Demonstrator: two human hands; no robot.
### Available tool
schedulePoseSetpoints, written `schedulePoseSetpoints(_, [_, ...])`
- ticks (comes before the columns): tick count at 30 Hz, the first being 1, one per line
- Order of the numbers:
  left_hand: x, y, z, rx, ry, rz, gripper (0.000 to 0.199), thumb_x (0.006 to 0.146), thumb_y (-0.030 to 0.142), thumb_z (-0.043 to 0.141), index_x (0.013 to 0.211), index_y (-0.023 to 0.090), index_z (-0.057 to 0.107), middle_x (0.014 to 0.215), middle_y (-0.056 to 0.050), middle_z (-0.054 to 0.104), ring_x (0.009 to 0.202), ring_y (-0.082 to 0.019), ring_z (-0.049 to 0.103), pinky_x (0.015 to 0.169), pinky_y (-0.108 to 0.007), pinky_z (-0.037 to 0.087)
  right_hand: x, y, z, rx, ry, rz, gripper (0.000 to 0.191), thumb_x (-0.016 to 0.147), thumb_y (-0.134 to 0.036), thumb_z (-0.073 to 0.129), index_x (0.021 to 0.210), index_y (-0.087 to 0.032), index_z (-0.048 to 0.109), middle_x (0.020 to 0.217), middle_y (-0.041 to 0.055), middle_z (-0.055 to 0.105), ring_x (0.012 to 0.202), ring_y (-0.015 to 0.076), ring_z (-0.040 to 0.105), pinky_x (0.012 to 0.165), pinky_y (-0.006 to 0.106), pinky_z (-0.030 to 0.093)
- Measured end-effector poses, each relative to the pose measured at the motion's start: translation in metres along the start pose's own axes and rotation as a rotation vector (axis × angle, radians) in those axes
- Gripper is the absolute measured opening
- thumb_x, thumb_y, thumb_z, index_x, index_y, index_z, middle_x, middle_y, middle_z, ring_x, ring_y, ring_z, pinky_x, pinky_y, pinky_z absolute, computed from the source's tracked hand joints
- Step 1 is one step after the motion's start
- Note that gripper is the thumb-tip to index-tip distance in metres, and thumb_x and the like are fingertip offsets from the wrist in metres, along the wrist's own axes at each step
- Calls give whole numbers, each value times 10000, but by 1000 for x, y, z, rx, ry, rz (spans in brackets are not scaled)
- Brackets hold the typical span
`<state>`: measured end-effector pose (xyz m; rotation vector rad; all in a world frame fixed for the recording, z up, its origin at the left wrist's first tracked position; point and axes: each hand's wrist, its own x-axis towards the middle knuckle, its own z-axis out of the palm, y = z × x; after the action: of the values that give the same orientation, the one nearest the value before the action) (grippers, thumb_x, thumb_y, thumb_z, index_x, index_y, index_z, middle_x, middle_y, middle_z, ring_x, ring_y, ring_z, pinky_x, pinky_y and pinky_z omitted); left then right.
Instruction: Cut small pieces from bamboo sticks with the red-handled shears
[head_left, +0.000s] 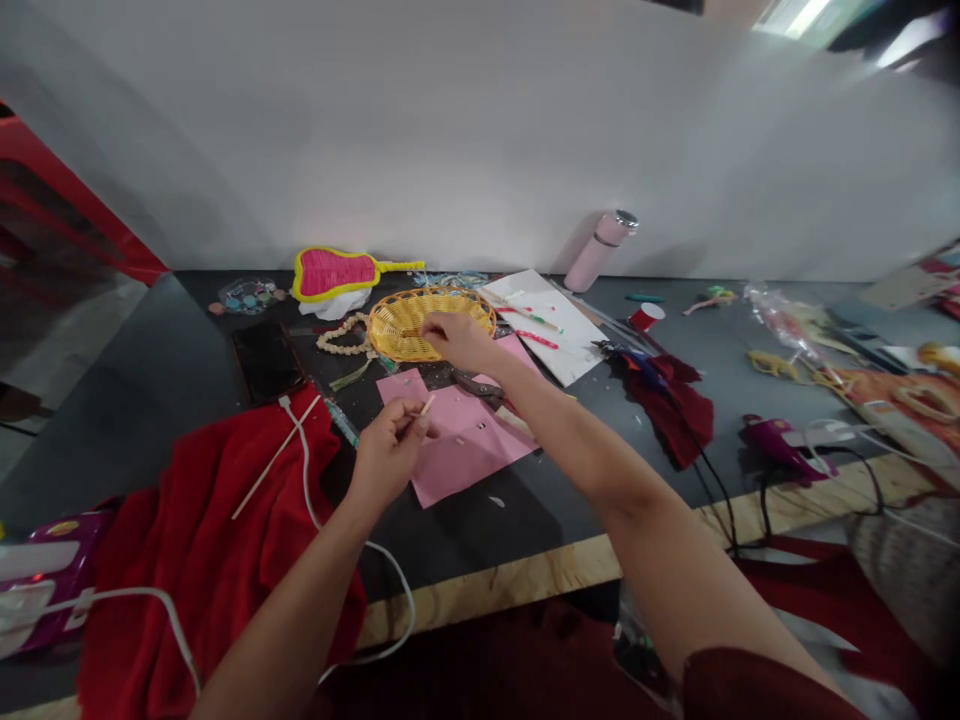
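My left hand [391, 450] pinches a short pale stick [427, 405] between thumb and fingers, above sheets of pink paper [454, 478]. Farther back, my right hand [459, 340] reaches over the yellow wicker basket [390, 322], its fingertips drawn together at the woven bottom. Whatever those fingertips hold, if anything, is too small to make out. Dark-handled pliers or cutters [480, 388] lie on the paper, just below my right wrist. A string of wooden beads [336, 340] with a tassel rests against the basket's left side.
A white sheet [574, 340] with thin sticks and a pink bottle [600, 250] are behind. Left are a phone [264, 360], red cloth [225, 480] and a white cable [401, 575]. A pink-and-yellow paddle shape [337, 273] leans at the wall. Right is a purple glue gun [784, 447].
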<state>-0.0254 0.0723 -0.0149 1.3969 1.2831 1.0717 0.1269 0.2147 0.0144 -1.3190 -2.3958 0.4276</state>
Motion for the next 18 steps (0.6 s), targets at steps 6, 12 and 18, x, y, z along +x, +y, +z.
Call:
schedulePoseSetpoints(6, [-1, -1, 1, -39, -48, -27, 402, 851, 362, 520, 1212, 185, 538, 807, -43, 705, 439, -83, 501, 474, -208, 405, -118, -7, 5, 72, -88, -55, 214, 871, -79, 434, 931, -134, 632, 896, 61, 670, 829, 148, 598, 784, 260, 439])
schedulePoseSetpoints(12, [-4, -6, 7, 13, -92, -1, 395, 863, 367, 512, 1208, 179, 549, 867, -56, 706, 471, -76, 531, 520, -216, 437, -150, -4, 33, -23, -59, 60, 183, 884, -118, 489, 1015, -150, 611, 936, 73, 665, 884, 171, 609, 808, 276, 447])
schedulePoseSetpoints(18, [-2, -10, 9, 34, -98, -6, 367, 861, 355, 522, 1181, 181, 564, 893, -60, 703, 479, -75, 536, 521, -218, 441, -144, -4, 43, -38, -52, -8, 148, 895, -126, 501, 941, -142, 641, 905, 73, 669, 828, 165, 613, 797, 272, 445])
